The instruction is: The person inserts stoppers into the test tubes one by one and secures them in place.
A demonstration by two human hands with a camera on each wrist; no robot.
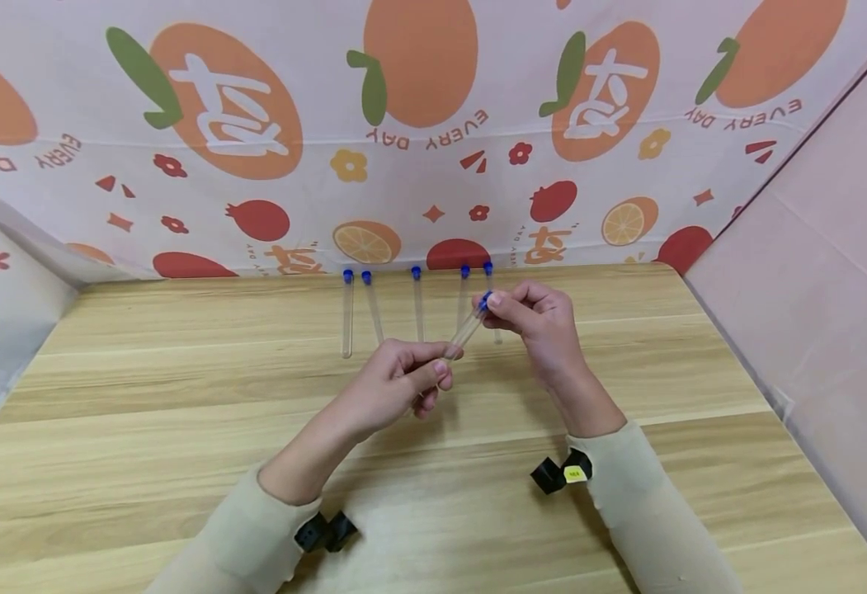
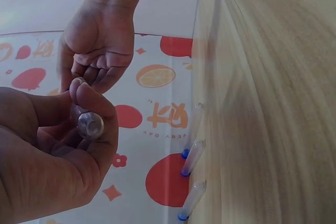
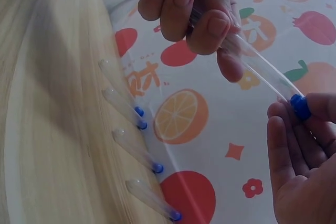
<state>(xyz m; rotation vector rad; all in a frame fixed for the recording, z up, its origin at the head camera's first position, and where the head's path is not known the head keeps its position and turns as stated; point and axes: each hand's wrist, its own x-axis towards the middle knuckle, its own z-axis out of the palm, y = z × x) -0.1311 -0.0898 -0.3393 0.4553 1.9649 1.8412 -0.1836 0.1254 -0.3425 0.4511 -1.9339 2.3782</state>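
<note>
A clear test tube (image 3: 262, 69) with a blue cap (image 3: 300, 107) is held up above the table, slanting between both hands. My left hand (image 1: 403, 379) grips its lower part, and the rounded end pokes out past the fingers in the left wrist view. At the other end my right hand (image 1: 540, 326) pinches the blue cap between thumb and fingers; the cap sits on the tube's mouth. Behind the hands, several more capped test tubes (image 1: 347, 318) lie in a row on the wooden table (image 1: 181, 396), caps toward the back edge.
A white cloth (image 1: 314, 99) printed with fruit hangs along the table's back edge. Pale side panels (image 1: 826, 247) stand at left and right. Black wrist cameras (image 1: 325, 532) are strapped at both sleeves.
</note>
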